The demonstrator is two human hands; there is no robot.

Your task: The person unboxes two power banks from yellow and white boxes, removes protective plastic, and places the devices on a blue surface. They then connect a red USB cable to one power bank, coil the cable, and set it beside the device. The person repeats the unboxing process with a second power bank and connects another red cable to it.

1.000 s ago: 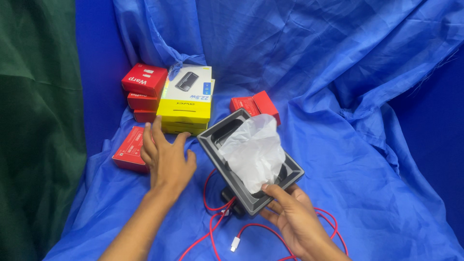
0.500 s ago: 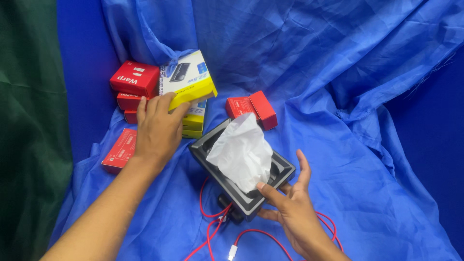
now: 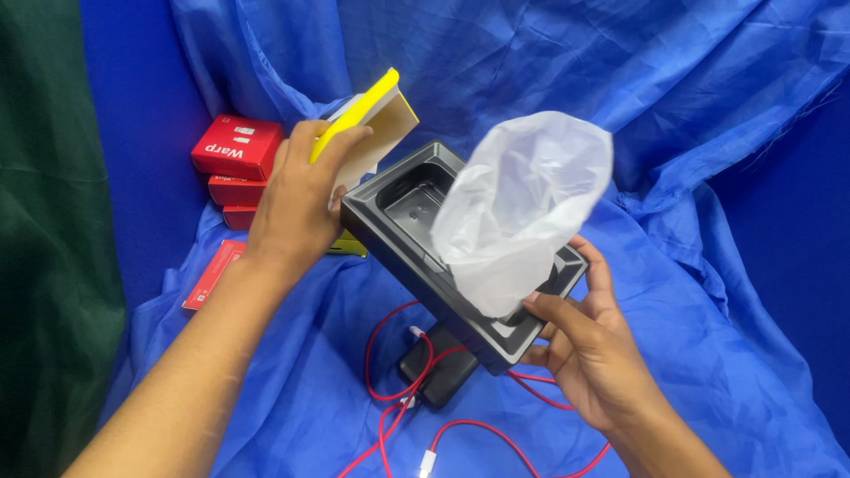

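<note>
Left hand (image 3: 297, 199) grips yellow box (image 3: 372, 111); right hand (image 3: 589, 354) grips black tray (image 3: 425, 243)

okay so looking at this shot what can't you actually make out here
1. Head view: the dark device under the black tray is mostly hidden by it.
2. The white plastic bag covers the tray's right half.
3. The left hand hides much of the yellow box.
4. The red cable runs off the bottom edge.
5. The right hand hides the tray's near corner.

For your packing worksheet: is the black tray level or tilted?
Tilted. The black tray slopes, its far corner raised; the right hand supports its near corner.
</note>
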